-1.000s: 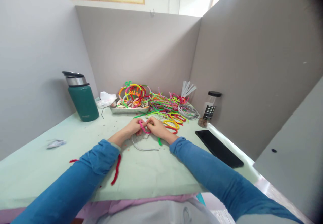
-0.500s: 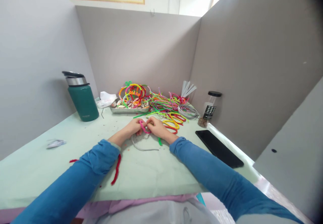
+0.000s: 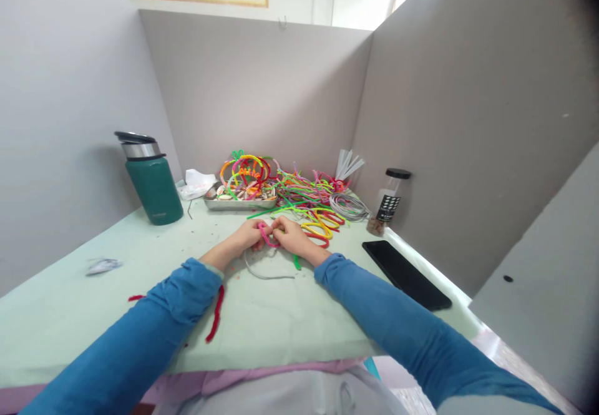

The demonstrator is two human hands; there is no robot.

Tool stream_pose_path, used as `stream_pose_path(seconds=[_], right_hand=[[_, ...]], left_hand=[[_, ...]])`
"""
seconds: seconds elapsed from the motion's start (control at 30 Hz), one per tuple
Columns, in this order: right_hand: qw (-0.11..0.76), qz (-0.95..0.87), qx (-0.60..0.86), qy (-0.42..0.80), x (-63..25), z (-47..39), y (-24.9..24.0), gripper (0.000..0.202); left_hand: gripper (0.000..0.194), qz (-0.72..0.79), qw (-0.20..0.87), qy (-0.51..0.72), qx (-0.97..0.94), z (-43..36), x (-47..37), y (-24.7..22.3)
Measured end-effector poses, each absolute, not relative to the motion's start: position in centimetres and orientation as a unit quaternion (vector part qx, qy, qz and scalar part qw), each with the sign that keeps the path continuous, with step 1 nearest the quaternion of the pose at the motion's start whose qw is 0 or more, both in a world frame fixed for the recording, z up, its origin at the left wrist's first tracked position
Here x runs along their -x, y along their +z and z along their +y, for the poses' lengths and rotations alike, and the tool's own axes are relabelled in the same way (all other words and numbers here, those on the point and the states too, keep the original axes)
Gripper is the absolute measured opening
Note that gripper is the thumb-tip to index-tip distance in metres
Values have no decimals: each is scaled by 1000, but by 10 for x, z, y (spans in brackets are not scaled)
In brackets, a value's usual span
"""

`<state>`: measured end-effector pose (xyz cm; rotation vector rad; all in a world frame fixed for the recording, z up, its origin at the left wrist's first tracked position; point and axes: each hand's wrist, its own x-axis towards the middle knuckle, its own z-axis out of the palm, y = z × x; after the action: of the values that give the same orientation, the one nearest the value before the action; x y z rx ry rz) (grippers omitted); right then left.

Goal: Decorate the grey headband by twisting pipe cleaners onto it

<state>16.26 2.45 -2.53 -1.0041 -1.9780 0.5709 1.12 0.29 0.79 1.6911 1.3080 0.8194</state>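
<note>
Between my two hands is a pink pipe cleaner [image 3: 266, 235], bent into a curve. My left hand [image 3: 251, 234] is closed on its left side, and my right hand [image 3: 286, 231] pinches its other side, fingertips nearly meeting. A thin grey wire [image 3: 266, 276] curves out from below my left hand over the tablecloth. The tip of a green pipe cleaner [image 3: 297, 262] shows just under my right hand. Beside my left sleeve lies a red pipe cleaner [image 3: 216, 315], partly covered by that arm. My fingers hide the pink one's ends.
Behind my hands stands a metal tray [image 3: 241, 205] with pipe-cleaner rings, beside a heap of coloured pipe cleaners [image 3: 304, 184] and a grey wire coil [image 3: 349, 207]. A green bottle [image 3: 156, 187] is left; a black-lidded jar [image 3: 388, 206] and a black phone [image 3: 406, 274] are right. Grey partitions [image 3: 253, 84] enclose the table.
</note>
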Motion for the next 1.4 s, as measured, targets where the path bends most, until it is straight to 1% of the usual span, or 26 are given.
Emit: stream_pose_path(seconds=[0.83, 1.2, 1.4], right_hand=[[400, -793, 407, 213, -163, 23, -24, 16], [388, -795, 419, 207, -163, 20, -21, 15], [384, -797, 418, 207, -163, 19, -19, 16]], left_hand=[[31, 519, 403, 315, -685, 6, -11, 6], [39, 522, 392, 308, -692, 8, -11, 4], [36, 527, 389, 305, -691, 7, -11, 3]])
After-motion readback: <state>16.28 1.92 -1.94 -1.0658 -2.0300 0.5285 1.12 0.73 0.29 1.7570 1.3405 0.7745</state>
